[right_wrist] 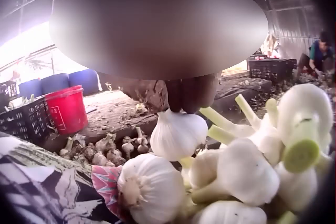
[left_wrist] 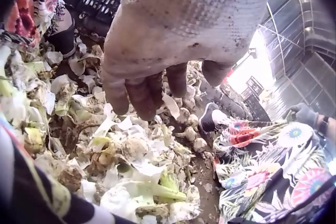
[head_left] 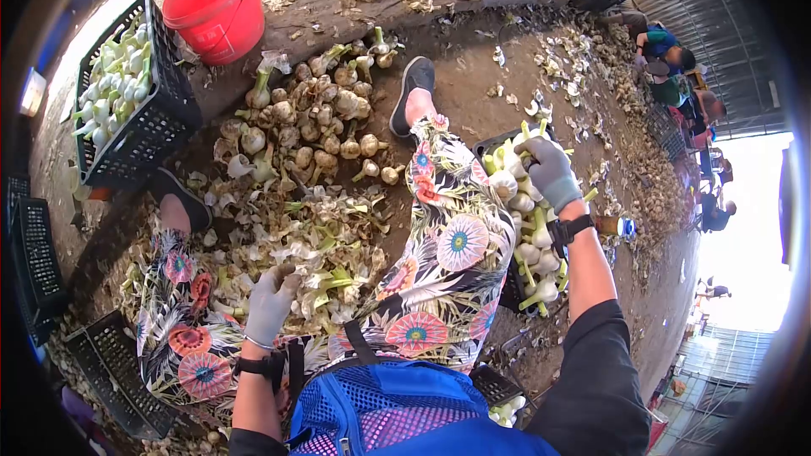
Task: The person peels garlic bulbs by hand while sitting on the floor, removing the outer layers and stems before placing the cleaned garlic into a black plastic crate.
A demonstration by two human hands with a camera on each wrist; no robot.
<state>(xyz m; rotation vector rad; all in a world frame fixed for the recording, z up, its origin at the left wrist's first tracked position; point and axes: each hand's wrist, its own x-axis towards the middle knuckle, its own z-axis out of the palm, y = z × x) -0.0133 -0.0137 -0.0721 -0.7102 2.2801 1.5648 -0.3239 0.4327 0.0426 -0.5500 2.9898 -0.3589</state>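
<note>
My right hand (head_left: pixel 551 174), in a grey glove, is over a crate of trimmed garlic at the right of my legs. In the right wrist view its curled fingertips hold a white garlic bulb (right_wrist: pixel 178 133) by its upper end; a blurred patch hides most of that hand. Other cleaned garlic bulbs (right_wrist: pixel 248 171) with cut green stems lie around it. My left hand (head_left: pixel 269 308), in a dirty pale glove, hovers over a heap of garlic peelings (left_wrist: pixel 131 166) between my legs. Its fingers hang loosely bent, with a thin scrap of peel (left_wrist: pixel 170 105) near the fingertips.
Untrimmed garlic bulbs (head_left: pixel 325 118) lie heaped on the ground ahead. Beyond them stand a red bucket (head_left: pixel 221 13) and a black crate (head_left: pixel 169 131) full of trimmed garlic. More black crates (head_left: pixel 114 371) are at the left. Other people (head_left: pixel 676 63) sit at the far right.
</note>
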